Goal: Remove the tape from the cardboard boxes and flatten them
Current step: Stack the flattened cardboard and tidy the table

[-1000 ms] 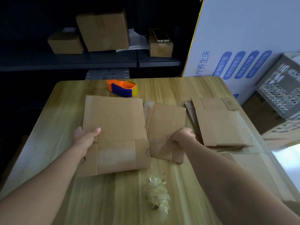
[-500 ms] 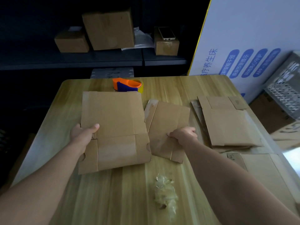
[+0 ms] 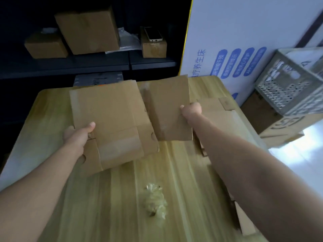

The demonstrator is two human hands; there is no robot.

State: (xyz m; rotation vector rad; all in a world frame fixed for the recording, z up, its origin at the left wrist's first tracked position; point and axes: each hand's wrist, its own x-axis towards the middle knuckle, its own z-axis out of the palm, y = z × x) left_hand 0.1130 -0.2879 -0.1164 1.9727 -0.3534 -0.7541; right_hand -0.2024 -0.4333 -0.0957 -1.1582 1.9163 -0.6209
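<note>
The left hand (image 3: 76,135) grips the larger flattened box (image 3: 111,119) by its left edge (thumb on top). The right hand (image 3: 191,110) clutches the smaller flattened box (image 3: 167,109) by its right edge. A wad of tape (image 3: 154,201) lies between the forearms, on the table (image 3: 104,215).

Two bare arms show, the left arm (image 3: 35,189) and the right arm (image 3: 253,172). Each one gets thinner toward the wrist. The left hand (image 3: 76,135) and the right hand (image 3: 191,110) are bare too. The left thumb (image 3: 92,125) has a short, round nail.
</note>
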